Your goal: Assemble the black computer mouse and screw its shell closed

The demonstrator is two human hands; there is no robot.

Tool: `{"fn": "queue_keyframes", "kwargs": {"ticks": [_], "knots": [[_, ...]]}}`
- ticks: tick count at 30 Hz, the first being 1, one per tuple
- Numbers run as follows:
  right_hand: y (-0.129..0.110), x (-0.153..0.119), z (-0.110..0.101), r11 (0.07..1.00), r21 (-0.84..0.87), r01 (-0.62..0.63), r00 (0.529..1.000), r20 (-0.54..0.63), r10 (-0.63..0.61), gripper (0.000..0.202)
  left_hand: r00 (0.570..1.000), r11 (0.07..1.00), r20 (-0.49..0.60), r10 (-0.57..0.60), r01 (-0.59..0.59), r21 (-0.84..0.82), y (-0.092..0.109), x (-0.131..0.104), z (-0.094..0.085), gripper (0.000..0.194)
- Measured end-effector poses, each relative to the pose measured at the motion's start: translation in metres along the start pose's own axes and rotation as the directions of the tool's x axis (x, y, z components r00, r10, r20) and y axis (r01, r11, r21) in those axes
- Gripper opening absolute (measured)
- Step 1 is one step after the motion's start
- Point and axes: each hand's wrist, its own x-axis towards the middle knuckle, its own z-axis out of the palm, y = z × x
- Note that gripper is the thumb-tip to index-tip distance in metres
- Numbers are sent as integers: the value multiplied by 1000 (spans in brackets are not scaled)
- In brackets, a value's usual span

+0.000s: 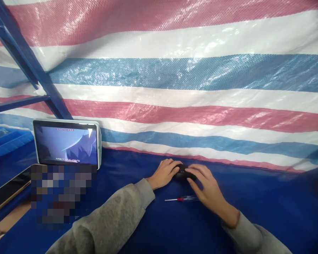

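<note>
A small black object (pixel 184 173) rests on the dark blue table surface, partly covered by fingers; I cannot make out exactly what it is. My left hand (pixel 166 173) grips its left side with bent fingers. On its right side, my right hand (pixel 208 188) holds it between the fingertips and thumb. Just in front of the object lies a screwdriver (pixel 179 199) with a thin metal shaft and a red and clear handle, its right end close under my right hand.
A tablet (pixel 67 143) in a pale case stands at the left, showing a video. Beside it are a phone (pixel 12 188) and a blue tray (pixel 12 143). A blue metal frame (pixel 29 63) and a striped sheet (pixel 175 74) rise behind the table (pixel 267 201).
</note>
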Motion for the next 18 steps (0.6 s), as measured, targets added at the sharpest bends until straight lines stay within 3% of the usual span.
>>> {"fn": "queue_keyframes", "kwargs": {"ticks": [3, 9, 13, 18], "knots": [[17, -6, 16, 997, -11, -76, 995, 64, 76, 53, 1000, 999, 21, 5, -6, 51, -1, 0, 2, 36], [27, -12, 28, 973, 32, -227, 969, 105, 223, 46, 999, 999, 32, 29, -30, 18, 0, -1, 0, 38], [26, -13, 26, 971, 55, -233, 970, 84, 228, 46, 993, 997, 95, 75, -74, -13, 0, 0, -3, 70], [27, -12, 24, 970, 115, -215, 976, 72, 208, 44, 993, 996, 101, 65, -59, -63, -3, 1, -1, 75]]}}
